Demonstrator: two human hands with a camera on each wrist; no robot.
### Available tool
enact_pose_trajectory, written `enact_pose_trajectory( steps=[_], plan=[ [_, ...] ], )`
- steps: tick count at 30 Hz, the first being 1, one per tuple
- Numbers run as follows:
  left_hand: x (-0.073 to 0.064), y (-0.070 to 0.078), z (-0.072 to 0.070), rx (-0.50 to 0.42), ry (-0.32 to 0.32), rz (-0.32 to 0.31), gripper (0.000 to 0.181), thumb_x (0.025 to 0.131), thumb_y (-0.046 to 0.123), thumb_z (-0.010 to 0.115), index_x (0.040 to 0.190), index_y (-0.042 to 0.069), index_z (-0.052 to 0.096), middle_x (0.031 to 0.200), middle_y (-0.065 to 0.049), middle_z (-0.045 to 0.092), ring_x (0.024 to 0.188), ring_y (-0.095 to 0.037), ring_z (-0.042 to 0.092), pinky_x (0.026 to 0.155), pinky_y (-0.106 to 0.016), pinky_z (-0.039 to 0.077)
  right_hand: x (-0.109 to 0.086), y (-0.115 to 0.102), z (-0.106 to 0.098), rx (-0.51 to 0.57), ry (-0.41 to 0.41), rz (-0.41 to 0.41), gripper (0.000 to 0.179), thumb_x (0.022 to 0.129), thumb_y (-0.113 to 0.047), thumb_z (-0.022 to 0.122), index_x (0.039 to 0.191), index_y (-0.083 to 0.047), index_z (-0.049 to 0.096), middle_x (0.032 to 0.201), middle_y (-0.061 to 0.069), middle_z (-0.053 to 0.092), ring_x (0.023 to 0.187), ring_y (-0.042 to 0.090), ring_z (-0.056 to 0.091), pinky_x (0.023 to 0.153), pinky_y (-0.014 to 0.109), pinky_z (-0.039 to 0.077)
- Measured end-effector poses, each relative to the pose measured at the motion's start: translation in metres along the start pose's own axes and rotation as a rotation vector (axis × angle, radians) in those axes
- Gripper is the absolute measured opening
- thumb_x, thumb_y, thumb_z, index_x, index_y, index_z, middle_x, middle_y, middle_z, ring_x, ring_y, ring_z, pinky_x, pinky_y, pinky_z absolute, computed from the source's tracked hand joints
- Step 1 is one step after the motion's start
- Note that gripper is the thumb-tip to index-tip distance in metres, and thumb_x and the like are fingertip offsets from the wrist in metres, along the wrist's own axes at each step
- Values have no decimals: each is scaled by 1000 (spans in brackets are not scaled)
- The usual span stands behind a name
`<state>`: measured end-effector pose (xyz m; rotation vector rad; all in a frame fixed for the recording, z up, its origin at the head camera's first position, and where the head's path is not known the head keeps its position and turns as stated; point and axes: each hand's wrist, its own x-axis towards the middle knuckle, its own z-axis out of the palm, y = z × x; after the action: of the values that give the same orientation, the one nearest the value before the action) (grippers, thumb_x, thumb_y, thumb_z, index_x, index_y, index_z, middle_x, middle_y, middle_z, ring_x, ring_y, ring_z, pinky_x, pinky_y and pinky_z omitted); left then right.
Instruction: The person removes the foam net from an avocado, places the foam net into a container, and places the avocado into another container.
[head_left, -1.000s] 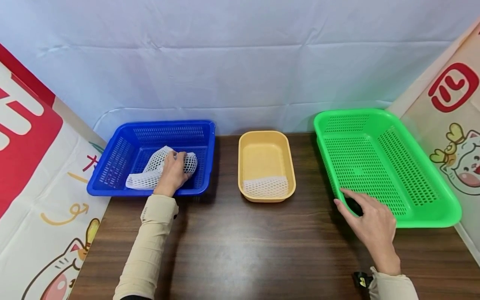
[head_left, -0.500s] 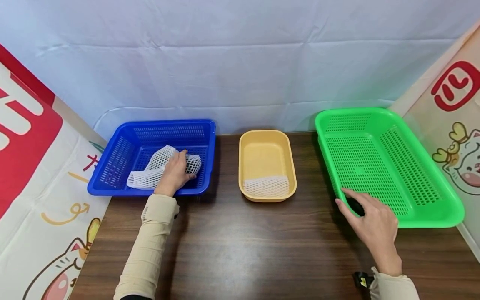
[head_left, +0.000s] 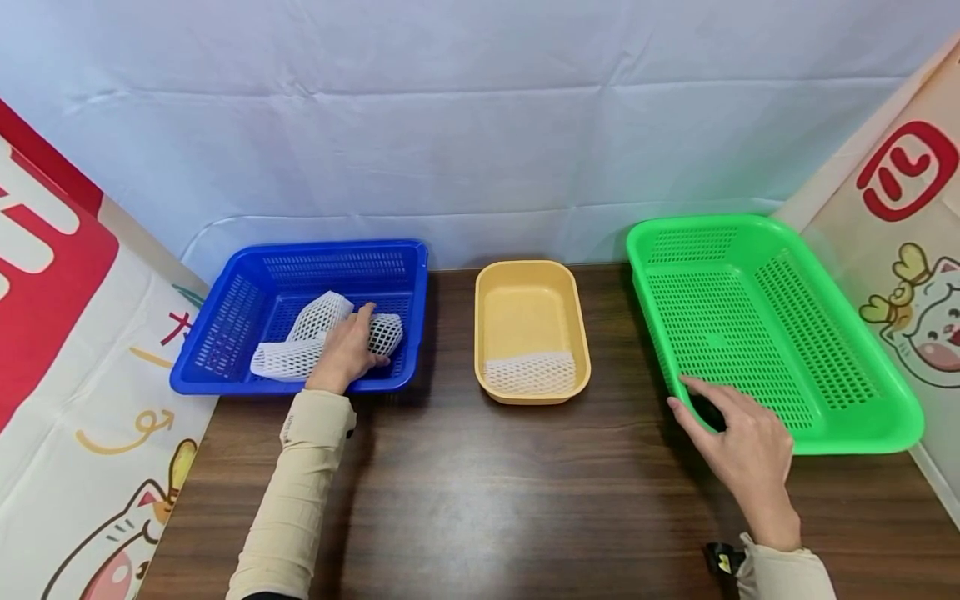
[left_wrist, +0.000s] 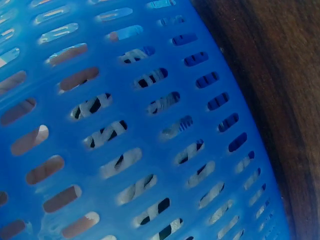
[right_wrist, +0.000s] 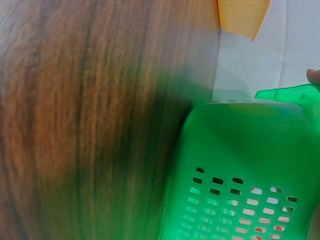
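In the head view, my left hand (head_left: 347, 346) reaches over the front rim of the blue basket (head_left: 408, 375). Its thumb and fingers grip a dark thing in a white foam net (head_left: 386, 334) near the right wall; the net hides what kind it is. More white foam nets (head_left: 288, 358) lie left of that hand. Through the slots, the left wrist view shows pale net strips (left_wrist: 132, 195) with dark gaps. My right hand (head_left: 750, 442) grips the near left corner of the green basket (head_left: 862, 433), a black patch showing between thumb and fingers. Fingertips (right_wrist: 314, 76) overlap its rim in the right wrist view.
Between the two baskets stands a yellow tray (head_left: 483, 308) with a flat white foam net (head_left: 532, 372) at its near end. Everything sits on a dark wooden table (head_left: 465, 500). A pale cloth (head_left: 480, 133) hangs behind, with printed panels at both sides.
The netted thing has shifted slightly right and down in the blue basket, and the left thumb now shows beside it. The right hand keeps its place on the green basket.
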<state>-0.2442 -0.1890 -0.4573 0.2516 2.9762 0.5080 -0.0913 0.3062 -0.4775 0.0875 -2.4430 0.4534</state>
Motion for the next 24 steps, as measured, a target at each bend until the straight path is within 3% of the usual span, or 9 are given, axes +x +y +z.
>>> enact_pose_trajectory(
  steps=[5, 10, 16, 24],
  plan=[
    [0, 2, -2, 37, -57, -37, 91, 76, 18, 85, 149, -2, 34, 146, -29, 46, 136, -46, 42, 110, -63, 30, -1, 1, 0, -2, -5, 5, 40, 75, -37, 79, 112, -23, 76, 102, 12, 76, 74, 36, 69, 40, 26, 28],
    [0, 2, -3, 49, -64, -52, 87, 77, 22, 84, 148, 3, 39, 146, -27, 45, 136, -47, 40, 109, -64, 27, -1, 1, 0, 2, -1, 4, 40, 74, -36, 79, 112, -23, 76, 102, 11, 76, 74, 36, 69, 41, 27, 29],
    [0, 0, -1, 36, -75, -36, 86, 78, 23, 83, 149, 6, 37, 142, -32, 47, 132, -50, 43, 109, -63, 28, -1, 1, 0, 5, -2, 5, 40, 74, -35, 80, 112, -23, 76, 102, 11, 76, 72, 35, 69, 41, 26, 27],
    [1, -2, 0, 67, -96, -13, 82, 80, 19, 80, 149, 10, 37, 140, -29, 50, 126, -52, 48, 106, -63, 32, 0, 0, 0, 0, -5, 4, 41, 72, -35, 81, 111, -22, 76, 101, 12, 76, 72, 36, 69, 40, 25, 27]
  ],
)
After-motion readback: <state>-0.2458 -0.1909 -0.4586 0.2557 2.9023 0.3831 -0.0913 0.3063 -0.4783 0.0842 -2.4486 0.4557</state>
